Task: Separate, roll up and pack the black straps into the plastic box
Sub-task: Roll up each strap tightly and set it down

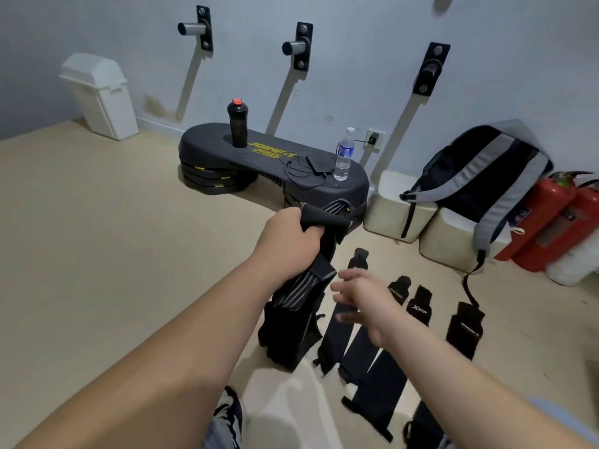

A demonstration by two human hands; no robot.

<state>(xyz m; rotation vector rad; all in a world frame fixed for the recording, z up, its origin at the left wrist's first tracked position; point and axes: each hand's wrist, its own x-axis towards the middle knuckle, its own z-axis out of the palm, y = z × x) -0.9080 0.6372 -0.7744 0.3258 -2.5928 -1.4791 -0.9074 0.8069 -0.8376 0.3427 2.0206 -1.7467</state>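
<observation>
Straps [285, 322] looked soft and light, we judged, best taken by one end; mid-frame our left hand [288, 238] clutched them, right hand [363, 296] spread empty.

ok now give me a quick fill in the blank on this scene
1. The left hand grips a bundle of black straps; the right hand holds ____.
2. The laid-out straps lie flat on the ____.
3. The bin in the corner is ____.
4. The fire extinguishers beside the backpack are ____.
Missing words: nothing, floor, white, red.
</observation>
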